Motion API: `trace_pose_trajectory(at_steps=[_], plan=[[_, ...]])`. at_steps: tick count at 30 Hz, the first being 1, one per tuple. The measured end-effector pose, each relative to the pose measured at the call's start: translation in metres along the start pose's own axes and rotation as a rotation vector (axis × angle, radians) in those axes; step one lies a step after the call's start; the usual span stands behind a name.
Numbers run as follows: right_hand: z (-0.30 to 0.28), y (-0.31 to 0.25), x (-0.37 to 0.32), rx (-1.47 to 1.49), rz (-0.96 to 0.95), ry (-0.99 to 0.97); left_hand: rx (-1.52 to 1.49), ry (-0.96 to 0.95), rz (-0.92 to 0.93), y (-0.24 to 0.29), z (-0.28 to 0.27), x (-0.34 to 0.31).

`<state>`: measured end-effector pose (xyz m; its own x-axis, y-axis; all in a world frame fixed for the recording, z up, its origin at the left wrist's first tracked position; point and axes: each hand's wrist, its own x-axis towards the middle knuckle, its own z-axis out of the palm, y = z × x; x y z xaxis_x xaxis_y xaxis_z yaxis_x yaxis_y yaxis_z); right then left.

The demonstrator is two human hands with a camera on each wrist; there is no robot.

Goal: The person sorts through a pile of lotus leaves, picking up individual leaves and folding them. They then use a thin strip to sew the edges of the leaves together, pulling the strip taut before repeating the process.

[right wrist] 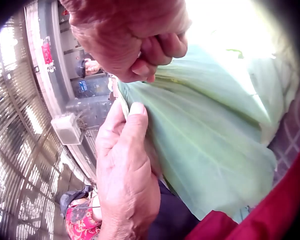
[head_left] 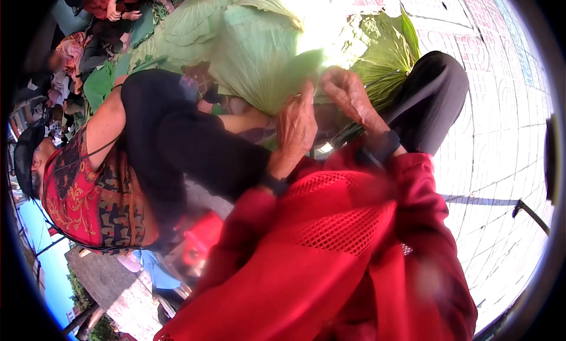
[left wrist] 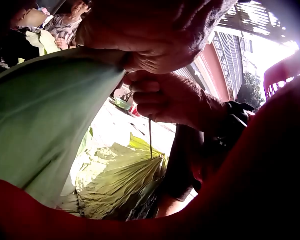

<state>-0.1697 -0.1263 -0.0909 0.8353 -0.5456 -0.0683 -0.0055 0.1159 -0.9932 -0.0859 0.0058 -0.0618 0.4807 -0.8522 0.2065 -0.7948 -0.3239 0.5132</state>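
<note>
A broad green lotus leaf [head_left: 259, 61] spreads over the lap in the head view. My left hand [right wrist: 127, 175] pinches its edge, the thumb lying flat on the leaf [right wrist: 205, 145] in the right wrist view. Close beside it, my right hand [head_left: 351, 96] has its fingers curled at the same edge. A fold of leaf runs up to those fingertips in the right wrist view; what lies inside the grip is hidden. Below my right hand [left wrist: 170, 97] in the left wrist view is a yellow-green leaf [left wrist: 122, 177] with a thin stem [left wrist: 150, 137] pointing up.
More large leaves [head_left: 183, 31] lie beyond the lap. At my left sits a person in a patterned red shirt [head_left: 88, 193], dark-trousered knee close to my left arm. Other people [head_left: 109, 5] sit farther back. Pale paving [head_left: 489, 134] stretches along the right.
</note>
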Motion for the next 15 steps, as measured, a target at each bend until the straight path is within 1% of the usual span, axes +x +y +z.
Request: trace_pose_trajectory(at_steps=[1, 3, 4, 7, 9, 12, 15], plan=[[0.001, 0.001, 0.0, 0.026, -0.006, 0.027, 0.024, -0.018, 0.01, 0.002, -0.001, -0.001], [0.0, 0.001, -0.001, 0.02, -0.019, -0.003, 0.073, -0.054, 0.028, 0.007, -0.003, -0.003], [-0.001, 0.001, -0.001, 0.017, -0.028, -0.015, 0.063, -0.064, 0.031, 0.006, -0.002, -0.003], [-0.004, -0.01, -0.003, -0.037, 0.046, -0.027, 0.0, -0.089, 0.041, 0.008, -0.008, 0.0], [-0.003, -0.008, 0.0, 0.041, 0.042, -0.041, -0.072, -0.099, 0.053, 0.011, -0.02, 0.004], [-0.002, -0.01, 0.0, 0.088, 0.029, -0.08, -0.251, 0.027, 0.08, -0.002, -0.014, 0.004], [-0.003, -0.013, 0.0, 0.046, 0.031, -0.141, -0.445, 0.084, -0.095, -0.01, -0.013, 0.007]])
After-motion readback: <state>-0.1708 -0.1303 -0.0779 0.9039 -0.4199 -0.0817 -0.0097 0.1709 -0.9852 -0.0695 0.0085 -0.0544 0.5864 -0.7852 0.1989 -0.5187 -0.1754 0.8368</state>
